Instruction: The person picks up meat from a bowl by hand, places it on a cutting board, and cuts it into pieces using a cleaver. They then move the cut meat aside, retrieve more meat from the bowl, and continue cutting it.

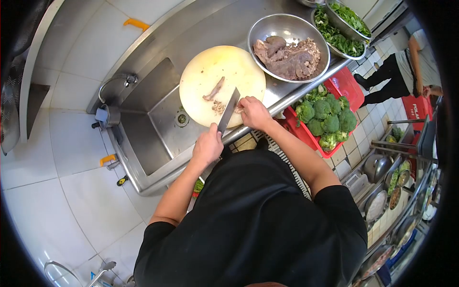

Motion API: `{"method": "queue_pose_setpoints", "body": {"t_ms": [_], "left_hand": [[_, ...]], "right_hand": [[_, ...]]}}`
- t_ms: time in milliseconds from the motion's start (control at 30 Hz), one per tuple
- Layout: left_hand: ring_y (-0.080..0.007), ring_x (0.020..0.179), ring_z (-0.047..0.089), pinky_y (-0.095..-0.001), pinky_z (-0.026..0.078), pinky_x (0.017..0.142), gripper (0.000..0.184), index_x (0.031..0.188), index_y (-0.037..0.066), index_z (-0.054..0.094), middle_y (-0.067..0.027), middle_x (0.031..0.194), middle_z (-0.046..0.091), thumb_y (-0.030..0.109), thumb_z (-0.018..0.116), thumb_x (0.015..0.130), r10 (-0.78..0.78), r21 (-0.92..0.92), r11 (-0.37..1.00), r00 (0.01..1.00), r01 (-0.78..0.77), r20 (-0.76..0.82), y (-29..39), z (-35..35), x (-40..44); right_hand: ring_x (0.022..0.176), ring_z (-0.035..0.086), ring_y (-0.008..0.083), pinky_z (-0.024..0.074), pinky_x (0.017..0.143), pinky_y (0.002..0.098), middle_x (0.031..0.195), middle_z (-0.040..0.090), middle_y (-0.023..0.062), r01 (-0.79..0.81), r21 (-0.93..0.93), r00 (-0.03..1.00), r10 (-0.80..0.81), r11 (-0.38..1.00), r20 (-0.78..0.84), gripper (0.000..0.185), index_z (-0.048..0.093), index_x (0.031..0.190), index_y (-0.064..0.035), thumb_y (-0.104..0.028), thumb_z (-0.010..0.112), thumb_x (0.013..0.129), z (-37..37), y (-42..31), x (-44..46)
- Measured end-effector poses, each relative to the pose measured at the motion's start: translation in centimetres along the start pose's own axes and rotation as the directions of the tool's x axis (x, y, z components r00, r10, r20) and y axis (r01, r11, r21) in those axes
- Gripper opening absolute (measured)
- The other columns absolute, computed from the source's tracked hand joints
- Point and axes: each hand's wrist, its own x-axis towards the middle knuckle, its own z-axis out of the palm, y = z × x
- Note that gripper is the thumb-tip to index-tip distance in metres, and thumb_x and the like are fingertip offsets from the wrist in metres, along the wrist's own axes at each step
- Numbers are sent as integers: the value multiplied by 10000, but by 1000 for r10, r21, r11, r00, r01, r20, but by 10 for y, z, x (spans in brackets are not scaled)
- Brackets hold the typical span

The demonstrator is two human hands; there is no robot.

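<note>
My left hand (207,146) is wrapped round the handle of a cleaver (229,111), whose blade stands over the round cutting board (196,71). Just right of the blade, my right hand (255,115) has its fingertips together on a small piece of meat (238,109), mostly hidden by the fingers. Small chopped bits (218,106) lie left of the blade. A longer strip of meat (214,89) rests near the board's middle. A steel bowl (287,21) beside the board holds larger cooked meat pieces (291,60) and chopped meat.
The board lies partly over a steel sink (148,138) with a faucet (130,80). A red basket of broccoli (330,115) stands below the counter edge at right. Bowls of greens (351,45) are at the upper right. Another person (406,71) stands beyond them.
</note>
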Motion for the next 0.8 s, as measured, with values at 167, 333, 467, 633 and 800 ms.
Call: {"method": "queue_pose_setpoints", "body": {"t_ms": [167, 333, 467, 633, 800], "left_hand": [[-547, 889, 669, -641, 504, 832, 210, 1138, 15, 500, -345, 893, 689, 198, 516, 1037, 56, 29, 998, 997, -58, 59, -10, -5, -5], [-546, 889, 671, -638, 505, 825, 226, 1145, -2, 487, -352, 901, 687, 191, 525, 1033, 101, -16, 995, 990, -100, 98, -19, 9, 3], [-555, 870, 661, -634, 504, 804, 234, 1153, -10, 476, -362, 880, 675, 185, 526, 1034, 169, -37, 985, 981, -166, 92, -18, 17, 22], [-535, 916, 682, -620, 514, 853, 263, 1203, -13, 483, -354, 938, 697, 184, 521, 1034, 187, -47, 982, 971, -182, 147, -40, 12, 11], [-534, 960, 672, -611, 513, 863, 262, 1179, 8, 497, -359, 966, 686, 231, 512, 1043, 261, -104, 963, 953, -247, 153, -43, 9, 50]], "right_hand": [[975, 654, 371, 540, 901, 455, 932, 676, 161, -9, -50, 1000, 8, 999, -25, 102, 684, 928, -32, -69, 661, 835, 5, -1, -3], [983, 661, 354, 544, 896, 446, 921, 679, 145, -10, -88, 1000, 9, 996, -10, 76, 684, 909, -37, -102, 680, 870, 8, 2, -6], [986, 662, 350, 543, 895, 446, 915, 675, 139, -50, -90, 999, 48, 995, -19, 73, 677, 899, -41, -112, 676, 881, 8, 1, -7], [987, 669, 332, 545, 892, 444, 926, 685, 126, -52, -114, 997, 46, 992, -55, 54, 685, 876, -47, -99, 674, 864, 11, -4, -14], [1001, 665, 341, 544, 886, 434, 960, 687, 129, -113, -165, 993, 116, 980, 4, 52, 683, 892, -53, -74, 685, 844, 11, -7, -11]]}}
